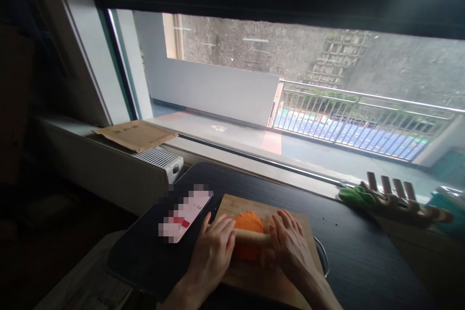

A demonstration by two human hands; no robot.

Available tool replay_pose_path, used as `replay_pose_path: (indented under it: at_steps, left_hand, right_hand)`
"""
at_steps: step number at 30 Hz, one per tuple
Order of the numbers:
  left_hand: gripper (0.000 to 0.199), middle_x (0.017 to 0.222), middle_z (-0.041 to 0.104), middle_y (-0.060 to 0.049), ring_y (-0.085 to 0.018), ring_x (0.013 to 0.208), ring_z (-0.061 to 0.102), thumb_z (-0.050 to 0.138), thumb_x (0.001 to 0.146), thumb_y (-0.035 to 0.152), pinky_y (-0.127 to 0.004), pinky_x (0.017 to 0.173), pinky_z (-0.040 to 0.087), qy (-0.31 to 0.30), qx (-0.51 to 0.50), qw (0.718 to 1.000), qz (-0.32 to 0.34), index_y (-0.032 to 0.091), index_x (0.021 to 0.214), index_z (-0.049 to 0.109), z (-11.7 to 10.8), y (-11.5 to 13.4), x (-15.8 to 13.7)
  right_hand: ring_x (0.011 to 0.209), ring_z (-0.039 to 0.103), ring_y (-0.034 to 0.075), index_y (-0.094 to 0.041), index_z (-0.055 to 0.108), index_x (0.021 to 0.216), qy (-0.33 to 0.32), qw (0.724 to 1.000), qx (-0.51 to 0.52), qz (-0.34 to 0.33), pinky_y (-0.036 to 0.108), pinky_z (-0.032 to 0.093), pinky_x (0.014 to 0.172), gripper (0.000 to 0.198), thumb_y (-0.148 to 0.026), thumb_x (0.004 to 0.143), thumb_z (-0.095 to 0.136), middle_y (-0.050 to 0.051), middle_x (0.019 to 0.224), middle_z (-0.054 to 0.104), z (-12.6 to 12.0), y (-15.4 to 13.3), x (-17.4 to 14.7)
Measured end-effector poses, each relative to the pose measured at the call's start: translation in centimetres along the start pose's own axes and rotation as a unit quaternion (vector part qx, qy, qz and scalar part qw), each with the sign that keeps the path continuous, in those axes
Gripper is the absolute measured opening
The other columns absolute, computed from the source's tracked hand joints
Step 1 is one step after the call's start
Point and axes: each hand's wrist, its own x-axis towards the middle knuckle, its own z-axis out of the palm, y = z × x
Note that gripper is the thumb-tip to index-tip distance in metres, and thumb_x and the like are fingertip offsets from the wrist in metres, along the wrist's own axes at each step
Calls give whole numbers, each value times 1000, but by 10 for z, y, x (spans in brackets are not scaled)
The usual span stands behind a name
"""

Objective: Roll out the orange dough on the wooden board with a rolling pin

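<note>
A pale wooden rolling pin (253,238) lies crosswise over a flat, rounded piece of orange dough (249,221). On the pin's left end rests my left hand (217,242), its fingers curled over the wood. My right hand (289,238) holds the other end in the same way. Both pin ends are hidden under my hands. Beneath the dough is a wooden cutting board (232,203), with a metal handle (322,256) showing past its right side. The dough shows above and below the pin.
The board sits on a dark table (348,252). A phone (187,218), partly blurred out, lies to the left. Beyond it, a brown envelope (136,134) rests on a white vented unit (174,168). A green cloth (358,197) and a wooden-pegged rack (394,193) stand near the window at right.
</note>
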Motion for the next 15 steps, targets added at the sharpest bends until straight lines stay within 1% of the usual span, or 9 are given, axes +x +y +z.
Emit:
replay_pose_path:
  at_steps: [1, 3, 4, 5, 8, 10, 12, 13, 15]
  left_hand:
    - [37, 127, 65, -8, -25, 121, 56, 38, 95, 22, -54, 108, 33, 16, 25, 1000, 9, 18, 126, 58, 5, 0, -7]
    - [46, 141, 53, -8, -28, 133, 45, 39, 96, 26, -55, 110, 31, 37, 63, 997, 20, 17, 140, 44, 14, -2, -11]
    - [48, 144, 50, -9, -29, 135, 42, 40, 96, 28, -56, 111, 29, 40, 75, 996, 20, 16, 142, 41, 17, -3, -7]
    - [48, 145, 48, -9, -29, 136, 40, 39, 96, 30, -56, 111, 28, 39, 83, 996, 13, 16, 142, 42, 19, -4, -2]
    - [46, 142, 50, -13, -32, 135, 41, 39, 96, 31, -58, 110, 29, 33, 92, 995, -16, 12, 136, 50, 20, -6, 9]
    - [47, 143, 50, -12, -30, 135, 42, 39, 96, 31, -55, 111, 29, 40, 99, 994, -8, 12, 138, 48, 19, -6, 2]
    - [52, 147, 46, -8, -27, 137, 40, 41, 95, 31, -50, 115, 25, 64, 109, 992, 23, 16, 145, 38, 20, -6, -9]
    - [54, 148, 43, -7, -26, 137, 39, 43, 95, 31, -49, 116, 22, 78, 112, 990, 34, 17, 147, 34, 20, -6, -13]
    - [55, 148, 44, -7, -26, 138, 39, 44, 94, 31, -50, 117, 19, 85, 105, 990, 32, 18, 147, 34, 21, -5, -10]
  right_hand:
    - [134, 40, 27, -16, 63, 122, 4, 1000, -10, 0, 45, 27, 111, 46, -29, 97, 28, 14, 137, 54, 2, 3, -1]
    - [135, 40, 28, -17, 63, 123, 12, 1000, -25, 1, 48, 25, 112, 45, -28, 97, 27, 13, 136, 56, 4, 4, 5]
    - [135, 39, 28, -17, 63, 123, 14, 999, -29, 6, 49, 24, 112, 45, -28, 98, 27, 12, 136, 56, 4, 3, 10]
    - [135, 39, 28, -17, 62, 124, 15, 999, -33, 14, 50, 23, 112, 45, -29, 98, 27, 12, 136, 55, 4, 1, 15]
    - [135, 40, 29, -16, 62, 124, 23, 998, -45, 31, 52, 23, 112, 45, -32, 99, 28, 13, 136, 55, 3, -4, 20]
    - [136, 38, 28, -20, 62, 122, 37, 998, -43, -1, 51, 21, 112, 42, -31, 98, 29, 10, 136, 56, 6, -2, 11]
    - [137, 36, 26, -27, 63, 120, 43, 997, -27, -52, 50, 20, 114, 39, -29, 97, 31, 4, 134, 58, 11, 1, 0]
    - [137, 36, 25, -30, 63, 119, 40, 997, -19, -65, 49, 20, 114, 38, -28, 97, 32, 1, 132, 59, 12, 2, -2]
    - [137, 36, 26, -30, 63, 117, 34, 998, -15, -51, 50, 20, 113, 37, -28, 97, 32, 2, 131, 60, 13, 3, 2]
